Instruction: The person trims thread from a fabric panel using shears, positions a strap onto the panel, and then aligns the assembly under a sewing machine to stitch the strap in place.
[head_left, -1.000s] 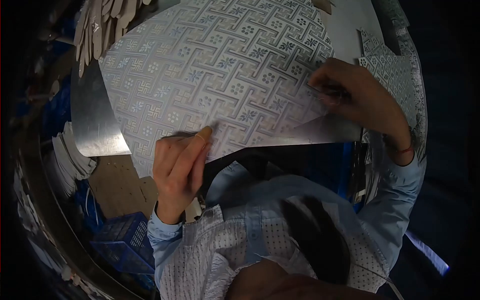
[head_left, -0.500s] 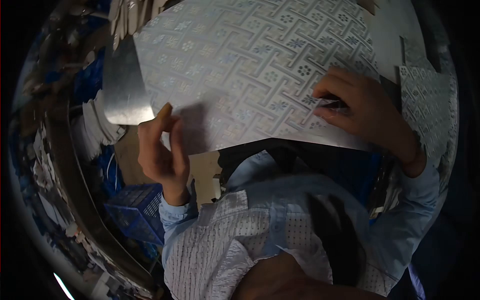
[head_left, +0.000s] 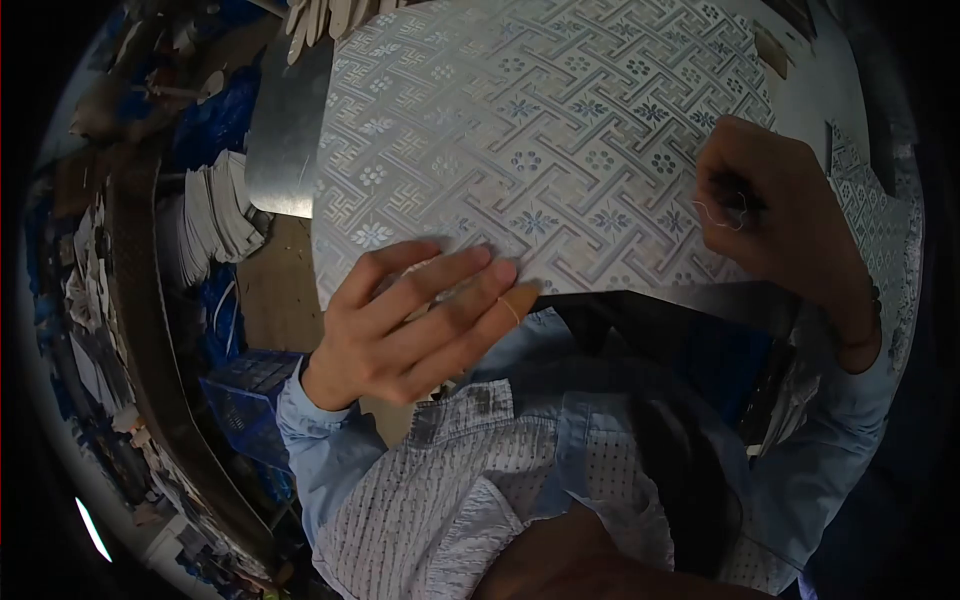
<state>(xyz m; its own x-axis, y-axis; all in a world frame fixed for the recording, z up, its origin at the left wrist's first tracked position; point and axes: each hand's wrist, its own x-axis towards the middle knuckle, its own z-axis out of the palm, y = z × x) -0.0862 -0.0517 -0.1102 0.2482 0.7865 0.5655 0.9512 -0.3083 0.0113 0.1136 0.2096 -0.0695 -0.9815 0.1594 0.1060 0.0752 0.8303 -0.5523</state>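
A patterned silver-grey brocade sheet is spread over the work surface in front of me. My left hand lies palm down across its near edge, fingers stretched out to the right. One fingertip on that hand wears an orange-brown cover. Over the right part of the sheet, my right hand is curled shut. A thin pale thread loops out between its thumb and fingers; anything else inside the fist is in shadow.
A bare metal plate shows at the sheet's left. Wooden sticks lie at the far left edge. A stack of white pieces and a blue basket are at lower left. More patterned material hangs at right.
My left hand has come down and right onto the sheet's near edge, its fingers straightening from a curl. My right hand has moved rightward, still curled. The view has shifted slightly.
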